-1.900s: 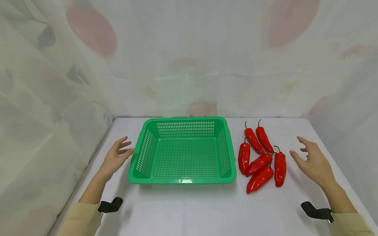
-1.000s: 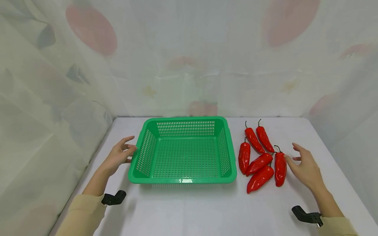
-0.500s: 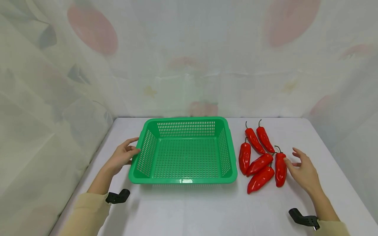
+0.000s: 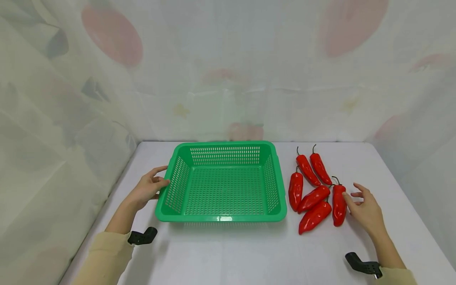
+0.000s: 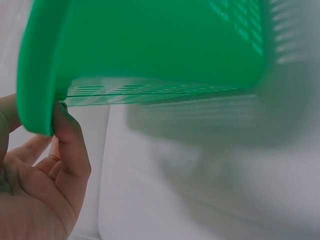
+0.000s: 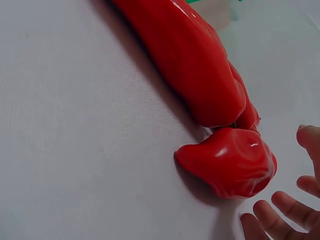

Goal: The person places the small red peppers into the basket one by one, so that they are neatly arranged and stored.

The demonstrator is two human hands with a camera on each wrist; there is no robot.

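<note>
Green plastic basket [image 4: 224,190], rectangular, lattice-walled, near cloth-covered table's [image 4: 256,257] back edge. Left hand [image 4: 144,190] pinches its left rim; earlier farther left. Six red peppers [image 4: 313,198], glossy, tapered, dimpled, stems curved, toward right edge. Right hand [image 4: 367,208] released, fingers parted, just beside rightmost pepper [image 4: 339,206]; earlier farther right. Basket, peppers unmoved.

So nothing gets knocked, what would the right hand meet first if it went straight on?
Probably the rightmost red pepper, just beside the right hand; the hand's height is hard to judge.
</note>
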